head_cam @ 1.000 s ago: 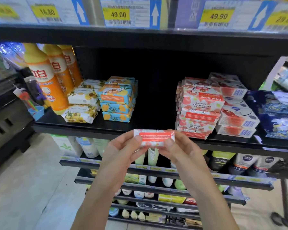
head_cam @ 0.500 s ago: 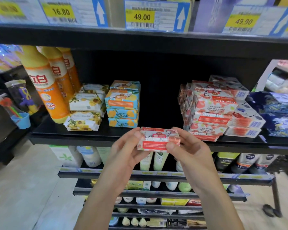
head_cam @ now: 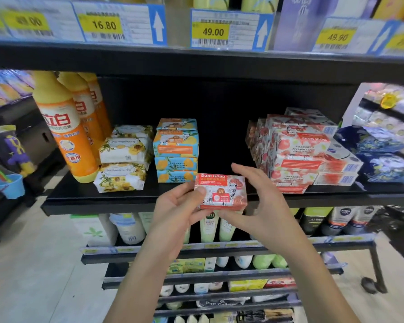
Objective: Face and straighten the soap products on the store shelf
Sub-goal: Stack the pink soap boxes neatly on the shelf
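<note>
Held item: Goat Soap box (head_cam: 221,191), red and white, front face toward the camera, brand name upright along its top edge.
Box position: in the air just in front of the shelf (head_cam: 107,202) edge, level with the gap between the two boxed stacks, touching neither.
Left hand: left hand (head_cam: 176,206) grasps the box at its left end, thumb pressed on the front face, fingers tucked behind and below.
Right hand: right hand (head_cam: 260,203) released, fingers spread and mostly straight beside and behind the box's right end; thumb lies along the bottom edge (contact there is hard to judge).
Stack right of gap: red Goat Soap stack (head_cam: 296,157), several boxes high and uneven; the upper front box has its label upside down, and boxes at the right side show barcodes outward.
Stack left of gap: blue-and-orange soap stack (head_cam: 176,150), four boxes, fairly square, fronts out.
Further left: sunflower-wrapped soap bars (head_cam: 121,164), piled, the lowest one turned at an angle near the shelf edge.
Far left: orange detergent bottles (head_cam: 63,127), upright, in a row running back.
Far right: dark blue packs (head_cam: 383,157), stacked, blurred.
Above: price tags (head_cam: 212,31) along the upper rail, reading 16.80, 49.00, 49.90.
Below: Nivea tubes (head_cam: 346,217) standing on the next level down.
</note>
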The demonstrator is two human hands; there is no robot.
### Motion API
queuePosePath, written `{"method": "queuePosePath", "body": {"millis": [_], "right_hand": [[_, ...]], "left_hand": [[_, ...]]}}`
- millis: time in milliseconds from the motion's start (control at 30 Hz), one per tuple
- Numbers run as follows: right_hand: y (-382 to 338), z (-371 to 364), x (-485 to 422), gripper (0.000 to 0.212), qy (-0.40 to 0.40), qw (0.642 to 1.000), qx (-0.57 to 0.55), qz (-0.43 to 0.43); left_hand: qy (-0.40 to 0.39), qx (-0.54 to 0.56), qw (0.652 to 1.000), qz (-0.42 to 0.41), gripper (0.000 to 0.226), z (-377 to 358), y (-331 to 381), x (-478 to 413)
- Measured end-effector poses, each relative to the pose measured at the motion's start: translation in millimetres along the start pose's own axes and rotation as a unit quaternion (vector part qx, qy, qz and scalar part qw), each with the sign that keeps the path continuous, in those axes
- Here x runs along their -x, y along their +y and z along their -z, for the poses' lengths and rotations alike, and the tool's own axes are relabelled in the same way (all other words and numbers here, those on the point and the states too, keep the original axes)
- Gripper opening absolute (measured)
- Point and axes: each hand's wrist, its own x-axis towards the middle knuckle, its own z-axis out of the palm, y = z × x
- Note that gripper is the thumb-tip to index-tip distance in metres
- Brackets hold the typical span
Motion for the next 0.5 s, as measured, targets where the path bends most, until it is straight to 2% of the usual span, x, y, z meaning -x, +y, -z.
{"method": "queuePosePath", "body": {"millis": [133,233,333,433,500], "right_hand": [[-13,-4,-17,0.084,-0.031,0.98,0.187,0.068],[-16,1,-29,0.081,-0.062,0.972,0.221,0.054],[-14,4,-36,0.079,-0.079,0.974,0.207,0.039],[-9,5,-46,0.079,-0.074,0.981,0.178,0.019],[-5,6,-55,0.079,-0.068,0.982,0.176,-0.002]], "left_hand": [[-0.005,-0.001,1.0,0.005,0.032,-2,-2,-4],[-0.012,-0.004,1.0,0.003,0.036,-3,-4,-9],[-0.014,-0.025,1.0,-0.009,0.038,-3,-3,-17],[0.015,-0.14,0.987,-0.071,0.032,2,-4,-24],[0.059,-0.271,0.952,-0.131,0.035,10,-7,-26]]}}
